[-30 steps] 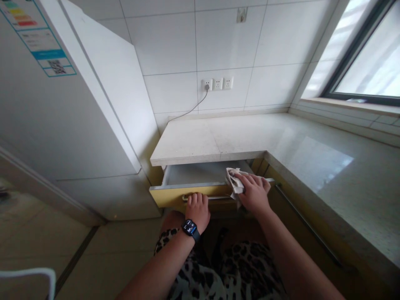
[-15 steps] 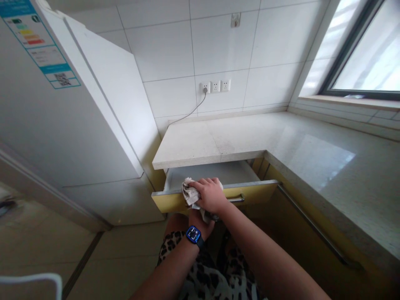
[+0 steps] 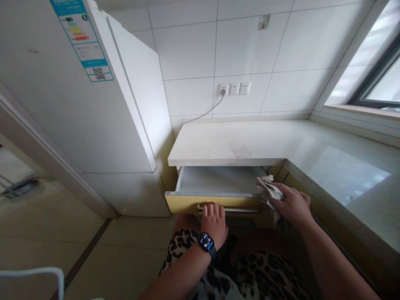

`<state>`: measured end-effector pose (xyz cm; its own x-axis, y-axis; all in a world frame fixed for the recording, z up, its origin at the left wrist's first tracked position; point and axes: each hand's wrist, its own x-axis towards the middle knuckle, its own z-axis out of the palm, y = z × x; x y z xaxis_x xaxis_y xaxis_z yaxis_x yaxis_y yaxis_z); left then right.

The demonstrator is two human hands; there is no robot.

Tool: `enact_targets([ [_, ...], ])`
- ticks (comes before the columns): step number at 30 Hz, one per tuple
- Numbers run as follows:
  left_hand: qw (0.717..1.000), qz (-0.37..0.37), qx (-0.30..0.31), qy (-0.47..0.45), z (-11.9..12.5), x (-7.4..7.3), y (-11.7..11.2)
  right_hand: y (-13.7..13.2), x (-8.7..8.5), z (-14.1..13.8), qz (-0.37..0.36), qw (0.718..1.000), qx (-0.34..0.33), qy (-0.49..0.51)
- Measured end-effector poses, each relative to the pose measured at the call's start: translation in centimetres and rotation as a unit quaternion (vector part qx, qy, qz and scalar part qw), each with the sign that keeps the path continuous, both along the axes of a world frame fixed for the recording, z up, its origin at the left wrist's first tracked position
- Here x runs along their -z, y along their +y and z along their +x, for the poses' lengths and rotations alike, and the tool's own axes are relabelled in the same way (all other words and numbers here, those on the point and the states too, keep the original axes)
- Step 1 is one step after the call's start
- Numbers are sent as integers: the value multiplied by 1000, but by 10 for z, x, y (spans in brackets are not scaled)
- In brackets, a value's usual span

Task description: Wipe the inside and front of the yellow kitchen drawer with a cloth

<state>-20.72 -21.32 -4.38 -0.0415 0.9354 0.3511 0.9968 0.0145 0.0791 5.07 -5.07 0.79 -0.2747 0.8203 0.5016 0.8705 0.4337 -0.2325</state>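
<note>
A yellow-fronted drawer [image 3: 184, 203] is pulled partway out from under the countertop, its pale inside showing. My left hand [image 3: 215, 221], with a black watch on the wrist, has its fingers wrapped over the metal drawer handle [image 3: 240, 210]. At the drawer's right front corner, my right hand [image 3: 292, 204] grips a crumpled whitish cloth [image 3: 269, 189]. Part of the cloth hangs down below that hand and looks blurred. The cloth overlaps the end of the drawer's top edge; whether it touches the edge I cannot tell.
The pale stone countertop [image 3: 212, 141] overhangs the drawer and turns along the right side. A white refrigerator [image 3: 134, 137] stands on the left. Wall sockets [image 3: 234, 88] hold a plug with a grey cord. My knees are close below the drawer.
My right hand has moved with the cloth from the drawer front's middle to its right end. My left hand on the handle is now uncovered. The view has shifted left.
</note>
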Motion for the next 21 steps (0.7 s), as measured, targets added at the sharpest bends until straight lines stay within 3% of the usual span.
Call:
enact_targets([
  [3,1000,-5,-13,-14,4,4,1,-14,-8,-37,-4,999,-43,-25],
  [9,990,25,5,-139,6,14,-1,-69,-35,-149,-38,985,-163,-41],
  [12,979,36,25,-201,6,17,-12,-81,-45,-182,-66,975,-206,-42],
  [14,975,19,34,-221,3,11,-26,-82,-49,-190,-83,971,-220,-42],
  [17,963,-38,118,-240,-12,-24,-61,-77,-53,-187,-118,964,-233,-38],
  [19,930,-97,256,-244,-30,-63,-92,-74,-55,-182,-143,957,-249,-37],
  [21,901,-41,369,-223,-48,-106,-124,-71,-56,-179,-158,952,-259,-39],
])
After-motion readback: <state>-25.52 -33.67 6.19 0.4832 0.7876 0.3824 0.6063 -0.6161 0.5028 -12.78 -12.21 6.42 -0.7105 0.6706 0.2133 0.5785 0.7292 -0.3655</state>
